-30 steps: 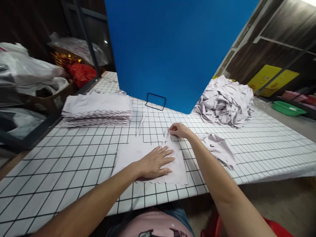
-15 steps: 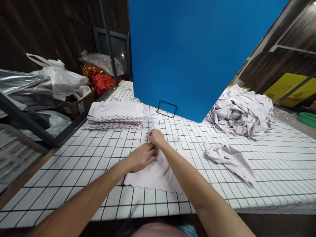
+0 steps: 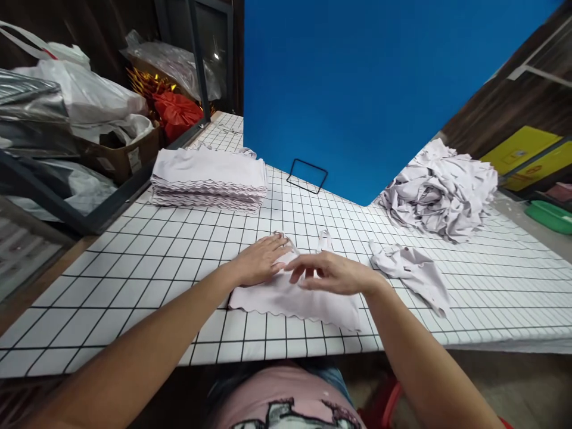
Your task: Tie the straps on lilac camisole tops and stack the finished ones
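Observation:
A pale pinkish-grey camisole top [image 3: 308,307] with a wavy hem lies spread on the table, hem toward me and its straps [image 3: 325,241] pointing away. Flat on its upper left part rests my left hand [image 3: 261,260], fingers stretched out over the base of the left strap. My right hand [image 3: 330,273] is over the middle of the top with loosely bent, parted fingers and nothing held in them. Whether its fingertips touch the cloth I cannot tell. To the right lies a crumpled garment [image 3: 413,274] of the same fabric.
Folded garments form a neat stack [image 3: 208,179] at the back left. A heap of crumpled garments [image 3: 440,190] sits at the back right. Behind the white checked table [image 3: 179,238] stands a big blue board [image 3: 357,89], a thin black wire frame [image 3: 307,176] before it. Bags [image 3: 89,89] fill the left.
My right hand has let go of the strap area and moved right and nearer, over the top's middle. My left hand has slid to the upper left part. The view has tilted down.

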The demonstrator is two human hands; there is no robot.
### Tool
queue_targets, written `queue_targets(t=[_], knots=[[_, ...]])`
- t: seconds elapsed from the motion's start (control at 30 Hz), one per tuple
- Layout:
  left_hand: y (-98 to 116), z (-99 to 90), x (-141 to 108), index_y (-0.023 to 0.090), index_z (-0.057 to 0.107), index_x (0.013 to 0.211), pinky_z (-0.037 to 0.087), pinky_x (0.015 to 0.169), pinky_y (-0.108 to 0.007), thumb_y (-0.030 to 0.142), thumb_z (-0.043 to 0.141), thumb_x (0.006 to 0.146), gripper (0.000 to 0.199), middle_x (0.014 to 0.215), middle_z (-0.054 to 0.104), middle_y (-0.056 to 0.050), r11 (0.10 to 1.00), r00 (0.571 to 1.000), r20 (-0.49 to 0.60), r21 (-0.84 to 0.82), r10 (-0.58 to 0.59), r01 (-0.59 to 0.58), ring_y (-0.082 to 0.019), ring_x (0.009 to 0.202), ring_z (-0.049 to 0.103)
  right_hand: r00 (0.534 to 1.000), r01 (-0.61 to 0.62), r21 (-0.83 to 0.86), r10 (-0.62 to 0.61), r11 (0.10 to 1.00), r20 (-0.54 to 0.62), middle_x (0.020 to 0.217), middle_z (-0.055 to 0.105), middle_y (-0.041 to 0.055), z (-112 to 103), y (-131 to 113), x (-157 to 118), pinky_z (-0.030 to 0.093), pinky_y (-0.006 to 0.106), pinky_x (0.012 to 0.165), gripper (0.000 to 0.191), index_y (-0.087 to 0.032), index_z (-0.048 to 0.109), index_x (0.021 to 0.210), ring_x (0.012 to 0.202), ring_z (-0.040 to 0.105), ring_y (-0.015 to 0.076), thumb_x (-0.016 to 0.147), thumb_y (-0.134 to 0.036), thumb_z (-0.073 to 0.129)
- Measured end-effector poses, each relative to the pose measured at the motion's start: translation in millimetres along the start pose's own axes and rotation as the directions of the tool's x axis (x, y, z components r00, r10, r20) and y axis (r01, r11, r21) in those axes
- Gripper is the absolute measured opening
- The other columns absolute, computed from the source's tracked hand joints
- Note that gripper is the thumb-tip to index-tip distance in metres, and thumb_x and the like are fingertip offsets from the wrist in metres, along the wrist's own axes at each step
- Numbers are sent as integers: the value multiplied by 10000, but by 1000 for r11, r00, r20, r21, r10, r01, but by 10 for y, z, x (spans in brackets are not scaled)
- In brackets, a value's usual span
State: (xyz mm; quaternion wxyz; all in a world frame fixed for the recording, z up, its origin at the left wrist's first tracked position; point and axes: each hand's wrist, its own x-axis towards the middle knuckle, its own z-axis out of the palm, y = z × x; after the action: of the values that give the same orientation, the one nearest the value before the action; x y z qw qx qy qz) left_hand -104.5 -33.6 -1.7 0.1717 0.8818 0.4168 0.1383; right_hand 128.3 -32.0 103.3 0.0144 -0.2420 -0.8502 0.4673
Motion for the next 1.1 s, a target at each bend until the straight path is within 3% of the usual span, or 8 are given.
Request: queue_targets(t=[0.07, 0.13, 0.2, 0.4, 0.7, 0.8, 0.93, 1.1], knots=[[6, 7, 4, 236, 348, 1500, 162, 1199, -450, 537, 351, 985, 596, 1586, 303, -69, 1000, 1000, -11, 20, 3, -3, -271, 1491, 172, 955, -160, 65, 171, 985, -242, 972, 700, 52, 23, 170, 122, 471, 265, 620, 341, -215, 595, 1166, 737, 629, 142, 947, -457, 498], [23, -1, 2, 229, 381, 1484, 168, 1200, -447, 546, 327, 989, 590, 1577, 319, -74, 999, 1000, -26, 46, 14, -12, -271, 1490, 172, 826, -324, 117, 341, 939, -450, 881, 686, 48, 20, 363, 330, 427, 251, 549, 352, -195, 600, 1040, 666, 590, 137, 924, -514, 504], [42, -17, -1, 216, 400, 1476, 176, 1200, -453, 543, 314, 993, 590, 1573, 326, -83, 998, 1000, -20, 61, 7, -5, -273, 1489, 177, 751, -426, 115, 421, 897, -508, 838, 679, 41, -4, 518, 547, 406, 246, 537, 317, -192, 593, 955, 662, 582, 141, 863, -495, 605], [9, -31, 15, 210, 416, 1469, 192, 1216, -446, 458, 299, 1015, 531, 1577, 324, -57, 1000, 1000, -27, 26, -13, 13, -241, 1483, 210, 783, -430, -74, 332, 900, -526, 835, 679, 40, -76, 596, 773, 399, 250, 614, 100, -195, 567, 811, 742, 585, 153, 868, -276, 582], [-2, -108, 43, 201, 665, 1174, 381, 1114, -381, 358, 360, 990, 389, 1302, 626, -50, 956, 970, -209, -285, -127, 64, -217, 1291, 494, 782, -478, -182, 322, 859, -533, 802, 645, 55, -10, 377, 748, 324, 266, 592, 108, -193, 503, 756, 737, 548, 175, 862, -195, 529], [111, -207, 68, 172, 704, 860, 495, 852, -315, 459, 389, 972, 440, 930, 706, -49, 821, 903, -270, -555, -333, 136, -196, 914, 630, 821, -406, -241, 236, 882, -520, 804, 649, 40, 45, 189, 730, 316, 269, 586, 83, -203, 520, 822, 710, 530, 168, 892, -228, 484], [171, -239, 111, 151, 679, 663, 440, 622, -252, 551, 630, 806, 428, 671, 650, -27, 450, 793, -168, -881, -586, 145, -138, 643, 554, 890, -296, -310, 143, 904, -432, 802, 651, 36, 126, 26, 685, 332, 276, 603, 54, -196, 556, 816, 699, 522, 157, 864, -220, 551], [133, -194, 111, 136, 724, 714, 349, 498, -212, 451, 842, 570, 366, 621, 633, -23, 173, 735, -27, -977, -677, 124, -85, 528, 453, 970, -100, 274, 155, 957, -185, 791, 639, 10, 114, 134, 645, 428, 264, 644, 178, -191, 596, 849, 710, 577, 128, 842, -358, 657]])
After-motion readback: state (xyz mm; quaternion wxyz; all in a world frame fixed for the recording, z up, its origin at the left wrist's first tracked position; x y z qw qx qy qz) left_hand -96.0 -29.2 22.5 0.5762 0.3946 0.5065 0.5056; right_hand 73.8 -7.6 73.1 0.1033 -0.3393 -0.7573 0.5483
